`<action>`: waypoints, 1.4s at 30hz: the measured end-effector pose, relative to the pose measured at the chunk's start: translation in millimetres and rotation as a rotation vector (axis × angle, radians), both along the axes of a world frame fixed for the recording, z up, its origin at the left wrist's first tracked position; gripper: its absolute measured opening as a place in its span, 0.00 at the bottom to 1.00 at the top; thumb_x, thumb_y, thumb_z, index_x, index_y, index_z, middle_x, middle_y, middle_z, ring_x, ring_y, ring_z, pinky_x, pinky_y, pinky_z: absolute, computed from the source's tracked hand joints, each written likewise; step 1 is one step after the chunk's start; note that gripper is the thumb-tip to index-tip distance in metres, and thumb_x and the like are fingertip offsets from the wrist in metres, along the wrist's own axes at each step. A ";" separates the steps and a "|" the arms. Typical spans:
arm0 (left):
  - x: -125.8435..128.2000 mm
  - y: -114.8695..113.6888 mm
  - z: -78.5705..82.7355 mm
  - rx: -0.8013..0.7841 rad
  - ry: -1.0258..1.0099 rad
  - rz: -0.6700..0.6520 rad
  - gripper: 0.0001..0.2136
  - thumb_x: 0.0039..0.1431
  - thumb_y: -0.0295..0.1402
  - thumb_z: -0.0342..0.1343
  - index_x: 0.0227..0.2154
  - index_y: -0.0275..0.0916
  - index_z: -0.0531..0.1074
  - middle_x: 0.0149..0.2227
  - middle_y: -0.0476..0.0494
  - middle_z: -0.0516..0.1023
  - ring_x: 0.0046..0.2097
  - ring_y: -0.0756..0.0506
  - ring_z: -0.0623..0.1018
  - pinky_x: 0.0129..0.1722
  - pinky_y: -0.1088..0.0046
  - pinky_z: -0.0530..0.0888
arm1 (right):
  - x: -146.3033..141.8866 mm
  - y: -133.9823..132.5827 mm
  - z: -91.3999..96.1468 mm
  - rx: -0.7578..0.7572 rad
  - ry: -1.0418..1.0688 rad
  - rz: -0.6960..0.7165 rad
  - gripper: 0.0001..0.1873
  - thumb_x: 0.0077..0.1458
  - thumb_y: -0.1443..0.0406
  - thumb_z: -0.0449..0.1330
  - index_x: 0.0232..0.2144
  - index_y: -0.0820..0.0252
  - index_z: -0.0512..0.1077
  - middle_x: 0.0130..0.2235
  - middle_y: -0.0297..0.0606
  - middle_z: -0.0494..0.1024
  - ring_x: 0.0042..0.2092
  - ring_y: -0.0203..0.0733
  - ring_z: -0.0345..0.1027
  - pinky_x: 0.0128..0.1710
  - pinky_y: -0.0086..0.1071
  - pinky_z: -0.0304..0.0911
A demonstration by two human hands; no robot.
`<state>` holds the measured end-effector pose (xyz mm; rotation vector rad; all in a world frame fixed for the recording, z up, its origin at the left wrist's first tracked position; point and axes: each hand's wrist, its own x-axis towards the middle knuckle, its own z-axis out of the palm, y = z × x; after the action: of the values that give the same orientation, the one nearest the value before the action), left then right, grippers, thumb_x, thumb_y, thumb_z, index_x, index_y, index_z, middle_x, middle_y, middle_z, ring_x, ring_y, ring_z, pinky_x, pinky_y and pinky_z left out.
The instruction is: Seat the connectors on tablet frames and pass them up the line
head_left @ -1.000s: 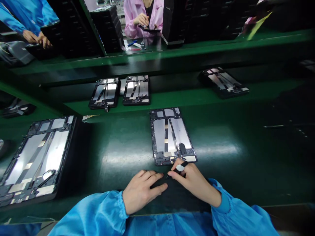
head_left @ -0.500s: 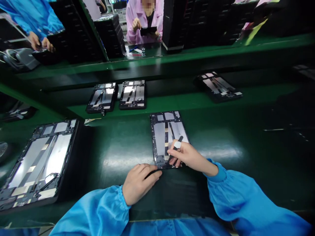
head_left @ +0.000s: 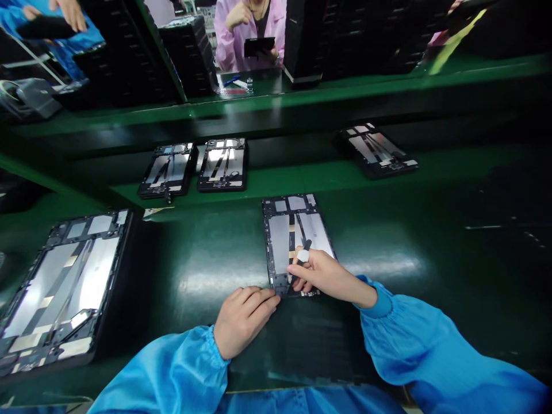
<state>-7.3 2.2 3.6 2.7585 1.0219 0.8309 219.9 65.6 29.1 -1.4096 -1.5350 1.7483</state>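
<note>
An opened tablet [head_left: 279,230], its silver battery plates and dark ribbon cables bare, lies on the green bench in front of me. My left hand [head_left: 246,319] rests flat on the bench, fingers stretched out, fingertips touching the tablet's near left corner. Over the tablet's lower part, my right hand [head_left: 317,270] pinches a slim black tweezer-like tool [head_left: 307,246], its tip pointing down at the near edge. A white wrap [head_left: 303,256] circles one right finger. My right fingers hide the tip's exact contact and some of the near edge.
At left stands a stack topped by another opened tablet [head_left: 69,276]. More opened tablets [head_left: 224,164] lie along the back, one at right [head_left: 379,150]. Beyond the ledge [head_left: 259,106] are tall black stacks [head_left: 302,46] and co-workers, one in a pink coat [head_left: 228,43].
My right hand has shifted slightly left with the tool. My left thumb has drawn in against the fingers. At upper left, a co-worker's hands have risen with a dark panel.
</note>
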 end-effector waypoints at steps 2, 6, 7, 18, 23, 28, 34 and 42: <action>0.2 -0.1 -0.1 0.001 0.003 0.003 0.09 0.66 0.27 0.54 0.47 0.36 0.72 0.43 0.44 0.79 0.42 0.47 0.76 0.39 0.71 0.72 | -0.6 -0.1 0.6 0.012 -0.006 0.005 0.14 0.56 0.56 0.60 0.31 0.61 0.67 0.23 0.35 0.77 0.27 0.42 0.78 0.23 0.29 0.73; 0.1 -0.3 -1.7 -0.006 0.009 0.007 0.09 0.67 0.27 0.52 0.48 0.37 0.72 0.43 0.43 0.79 0.42 0.47 0.76 0.40 0.71 0.73 | -1.0 -0.4 1.5 0.030 0.001 0.008 0.14 0.57 0.56 0.60 0.30 0.61 0.67 0.23 0.34 0.77 0.27 0.42 0.78 0.23 0.28 0.73; 0.0 -0.3 -2.4 -0.008 0.010 0.007 0.09 0.67 0.27 0.51 0.48 0.37 0.72 0.43 0.42 0.79 0.42 0.47 0.76 0.40 0.71 0.73 | -1.0 -0.5 1.6 0.031 0.007 0.005 0.14 0.56 0.56 0.61 0.30 0.61 0.67 0.22 0.34 0.77 0.27 0.42 0.78 0.22 0.28 0.73; 0.1 -1.9 9.4 0.104 0.229 -0.027 0.16 0.70 0.23 0.41 0.54 0.37 0.69 0.46 0.40 0.77 0.41 0.45 0.73 0.36 0.68 0.69 | -0.2 -2.0 2.7 0.043 0.022 -0.014 0.12 0.57 0.57 0.61 0.30 0.60 0.67 0.23 0.34 0.76 0.27 0.42 0.77 0.22 0.29 0.72; 0.2 2.0 11.3 0.074 0.254 -0.049 0.17 0.70 0.23 0.40 0.54 0.37 0.69 0.46 0.39 0.75 0.42 0.44 0.73 0.38 0.68 0.69 | 21.6 -11.2 4.0 0.229 -0.039 -0.094 0.12 0.61 0.57 0.58 0.30 0.58 0.68 0.27 0.34 0.76 0.28 0.41 0.74 0.24 0.29 0.68; -0.5 4.7 7.1 0.026 0.204 -0.049 0.16 0.70 0.24 0.40 0.54 0.38 0.69 0.46 0.39 0.74 0.43 0.44 0.72 0.39 0.68 0.70 | 32.5 -24.3 5.7 0.411 -0.189 -0.052 0.12 0.63 0.57 0.57 0.30 0.57 0.70 0.26 0.32 0.72 0.24 0.37 0.66 0.23 0.29 0.59; -1.9 3.0 2.0 0.019 0.170 -0.043 0.16 0.68 0.24 0.45 0.55 0.39 0.68 0.49 0.38 0.73 0.48 0.43 0.72 0.42 0.67 0.70 | 29.7 -25.2 2.3 0.379 -0.139 -0.074 0.11 0.62 0.58 0.58 0.30 0.57 0.70 0.26 0.31 0.73 0.26 0.38 0.68 0.25 0.29 0.58; 1.2 4.0 0.4 0.072 0.246 -0.034 0.18 0.68 0.24 0.44 0.58 0.41 0.66 0.52 0.38 0.73 0.50 0.41 0.72 0.43 0.66 0.70 | 30.0 -25.0 2.8 0.373 -0.121 -0.084 0.11 0.62 0.59 0.57 0.29 0.57 0.70 0.27 0.33 0.74 0.29 0.41 0.71 0.27 0.30 0.60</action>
<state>-6.1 6.1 4.0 2.9871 0.9947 0.5433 249.9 40.6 31.9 -1.3827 -1.7283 1.2648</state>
